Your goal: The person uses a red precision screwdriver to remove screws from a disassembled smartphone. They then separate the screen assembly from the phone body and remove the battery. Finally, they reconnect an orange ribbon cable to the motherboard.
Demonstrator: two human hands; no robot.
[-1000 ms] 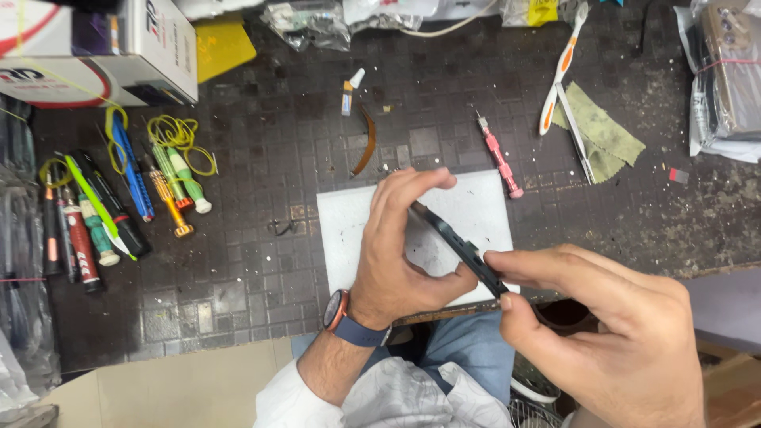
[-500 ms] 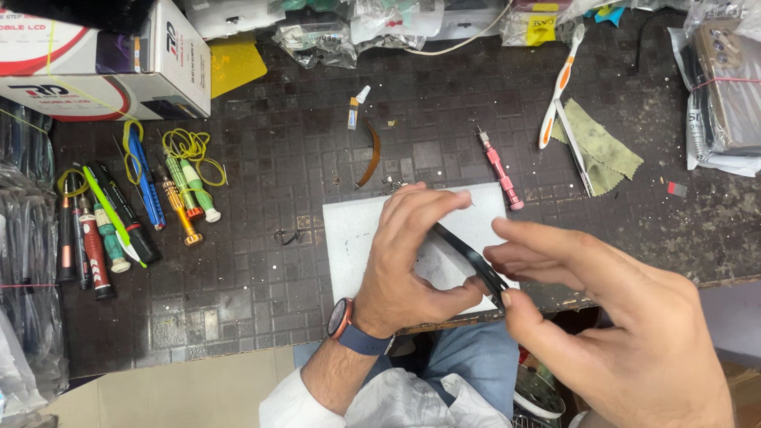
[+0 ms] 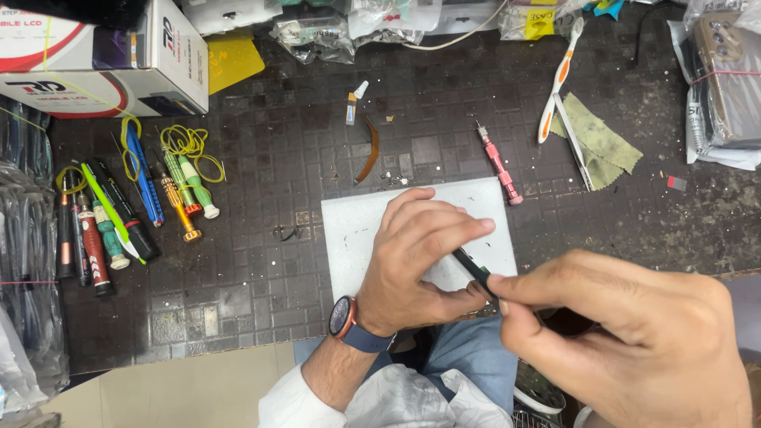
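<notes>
My left hand (image 3: 416,261), with a watch on the wrist, grips a thin black slab, seemingly a phone (image 3: 474,272), edge-on over a white mat (image 3: 357,238) at the near edge of the dark workbench (image 3: 261,301). My right hand (image 3: 626,333) pinches the near end of the same black slab with thumb and forefinger. Most of the slab is hidden by both hands.
Several screwdrivers and pens (image 3: 119,214) lie at the left with yellow rubber bands. A pink screwdriver (image 3: 498,162), a brown flex strip (image 3: 369,150), a toothbrush (image 3: 559,75) and a green cloth (image 3: 598,139) lie beyond the mat. Boxes (image 3: 103,55) stand back left; bagged phones (image 3: 725,79) at right.
Both hands have stayed on the black slab; it has tilted lower and more of it is covered by my left fingers. My right hand has slid closer along it.
</notes>
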